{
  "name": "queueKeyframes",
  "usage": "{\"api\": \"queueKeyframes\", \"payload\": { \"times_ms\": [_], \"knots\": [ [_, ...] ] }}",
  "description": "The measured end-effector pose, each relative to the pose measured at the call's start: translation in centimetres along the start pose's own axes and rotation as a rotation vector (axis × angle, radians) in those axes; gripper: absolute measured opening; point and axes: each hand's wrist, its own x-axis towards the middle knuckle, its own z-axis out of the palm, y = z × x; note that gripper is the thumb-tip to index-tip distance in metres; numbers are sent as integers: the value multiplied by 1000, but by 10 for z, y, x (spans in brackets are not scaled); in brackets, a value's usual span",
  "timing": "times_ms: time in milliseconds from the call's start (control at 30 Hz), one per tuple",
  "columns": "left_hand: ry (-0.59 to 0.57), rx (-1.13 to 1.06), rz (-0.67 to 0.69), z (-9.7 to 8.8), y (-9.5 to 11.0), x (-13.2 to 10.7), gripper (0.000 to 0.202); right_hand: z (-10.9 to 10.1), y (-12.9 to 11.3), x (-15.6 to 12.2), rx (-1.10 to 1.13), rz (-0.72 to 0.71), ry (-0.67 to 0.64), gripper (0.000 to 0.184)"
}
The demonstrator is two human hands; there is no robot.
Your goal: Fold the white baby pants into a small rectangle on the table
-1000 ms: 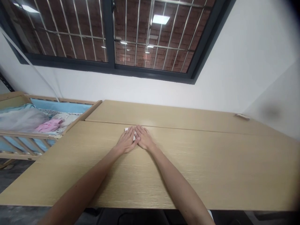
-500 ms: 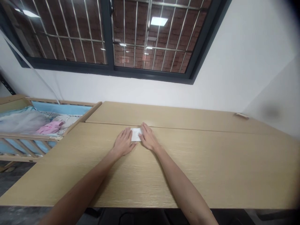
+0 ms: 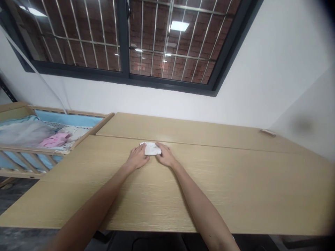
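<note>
A small folded white cloth [image 3: 151, 149] lies on the light wooden table [image 3: 235, 188], close to the seam between its two boards. My left hand [image 3: 137, 157] grips the cloth's left edge with curled fingers. My right hand [image 3: 164, 156] pinches its right edge in the same way. Both forearms stretch forward from the bottom of the view, and the cloth's near edge is slightly raised between the hands.
A wooden crib [image 3: 34, 139] with blue lining, pink clothing [image 3: 53, 140] and pale bedding stands against the table's left end. A small flat object [image 3: 267, 131] rests at the table's far right, by the white wall. A barred window [image 3: 125, 38] is above.
My hands lay flat and together over the cloth, then slid apart and uncovered it. Now their fingers have curled onto the cloth's two sides.
</note>
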Motion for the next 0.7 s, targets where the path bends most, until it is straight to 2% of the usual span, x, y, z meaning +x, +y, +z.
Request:
{"api": "queueKeyframes", "payload": {
  "times_ms": [100,167,300,400,500,567,700],
  "knots": [
    [45,-58,-14,-10,4,0,41,-2,-7,2,85,15,114,46],
    [87,-109,-37,-20,8,0,30,-6,-13,5,214,44,198,40],
    [126,-263,-111,-33,13,2,27,-19,-22,19,455,119,300,49],
    [79,-367,-171,-29,14,1,28,-26,-23,33,484,226,286,57],
    [25,-373,-240,-20,13,-3,33,-24,-18,45,400,307,207,54],
    [7,-315,-283,-16,13,-7,36,-18,-11,52,328,334,165,48],
    [16,-128,-300,-18,22,-14,27,0,2,63,209,333,142,40]
  ]
}}
